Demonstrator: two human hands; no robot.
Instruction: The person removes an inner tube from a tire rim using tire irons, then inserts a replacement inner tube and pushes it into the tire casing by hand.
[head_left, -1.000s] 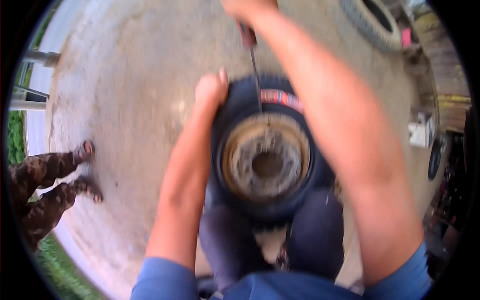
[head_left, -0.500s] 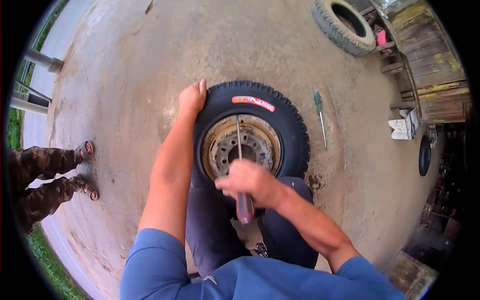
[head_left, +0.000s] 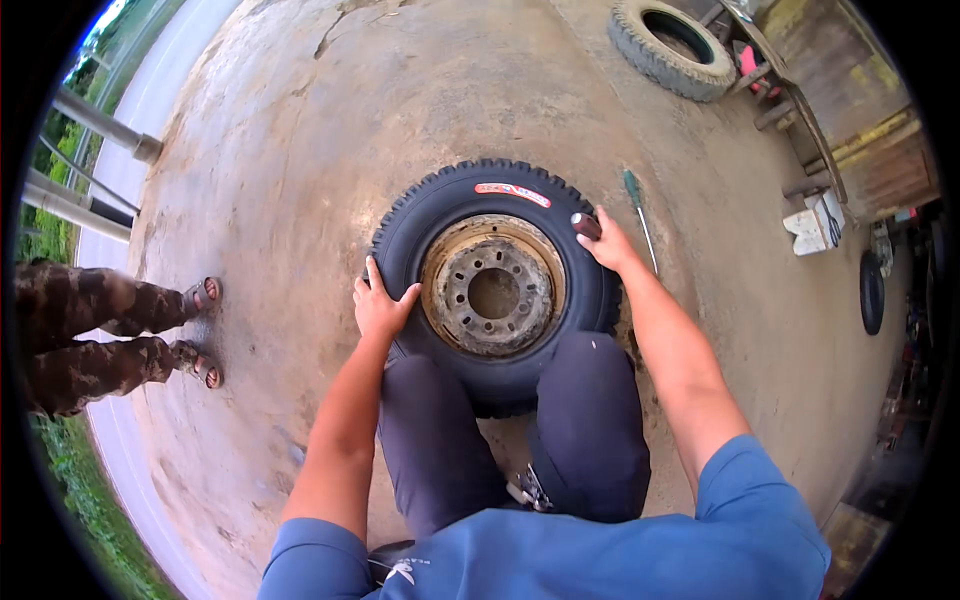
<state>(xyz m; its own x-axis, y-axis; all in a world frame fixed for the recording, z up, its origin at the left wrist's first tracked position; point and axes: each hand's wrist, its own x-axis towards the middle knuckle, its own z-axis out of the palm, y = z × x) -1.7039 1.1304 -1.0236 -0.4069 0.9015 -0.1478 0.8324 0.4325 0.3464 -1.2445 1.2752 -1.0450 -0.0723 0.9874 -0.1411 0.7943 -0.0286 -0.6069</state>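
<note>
A black tyre (head_left: pixel 400 245) with chunky tread and a red label lies flat before my knees, around a rusty, mud-stained wheel rim (head_left: pixel 490 295). My left hand (head_left: pixel 380 303) rests on the tyre's left side, fingers spread and thumb toward the rim. At the upper right of the tyre, my right hand (head_left: pixel 610 247) grips a screwdriver by its dark red and black handle (head_left: pixel 587 226); its shaft is not visible. Just to the right of that hand, another screwdriver (head_left: pixel 633 190) with a green handle lies on the floor.
Another muddy tyre (head_left: pixel 670 50) lies at the upper right beside a wooden structure (head_left: pixel 850 90). A white box (head_left: pixel 815 228) and a small black tyre (head_left: pixel 872 292) are farther right. At the left stands a person in camouflage trousers (head_left: pixel 110 300) and sandals.
My right hand has taken the screwdriver away from the rim to the tyre's right edge. My left hand has slid down the tyre's left side, its fingers now spread.
</note>
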